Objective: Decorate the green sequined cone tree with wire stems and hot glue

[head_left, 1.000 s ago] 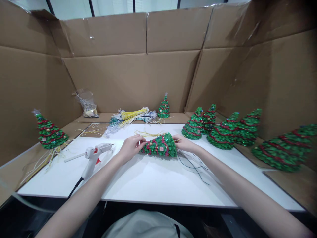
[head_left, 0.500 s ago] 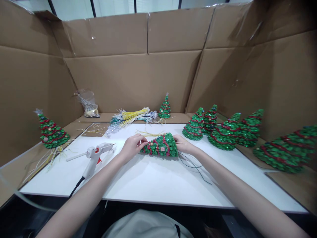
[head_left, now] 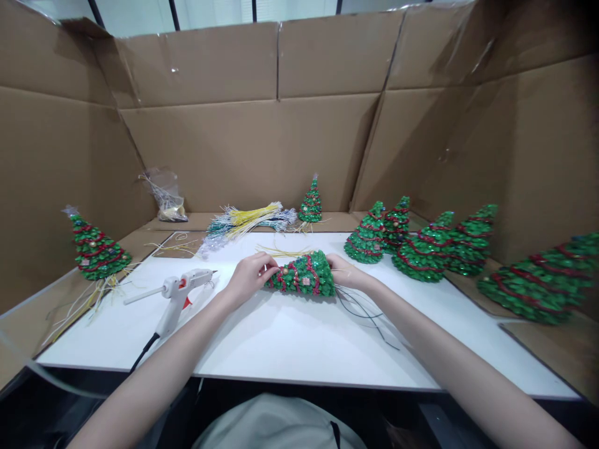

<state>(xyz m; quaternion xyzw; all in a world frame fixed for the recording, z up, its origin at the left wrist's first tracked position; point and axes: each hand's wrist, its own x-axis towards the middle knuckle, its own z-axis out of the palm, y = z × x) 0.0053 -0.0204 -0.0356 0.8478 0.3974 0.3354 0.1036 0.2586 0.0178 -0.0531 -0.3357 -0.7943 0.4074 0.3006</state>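
Note:
A miniature Christmas tree (head_left: 303, 274), green with red garland and small ornaments, lies on its side on the white board. Its narrow tip points left, where the thumb and fingers of my left hand (head_left: 248, 277) pinch it. At the wide base on the right, my right hand (head_left: 345, 272) grips the tree, its fingertips hidden behind and inside the base. Thin dark wires (head_left: 367, 312) trail from the base across the board, passing below my right wrist. Just behind the tree lie a few yellow wires (head_left: 285, 252).
A white glue gun (head_left: 175, 299) rests left of my left forearm. Bundled white, yellow and green stems (head_left: 253, 218) lie behind, near a plastic bag (head_left: 166, 196). Finished-looking trees stand at left (head_left: 96, 249), back (head_left: 311, 202) and right (head_left: 425, 249). Cardboard walls (head_left: 243, 143) surround the board.

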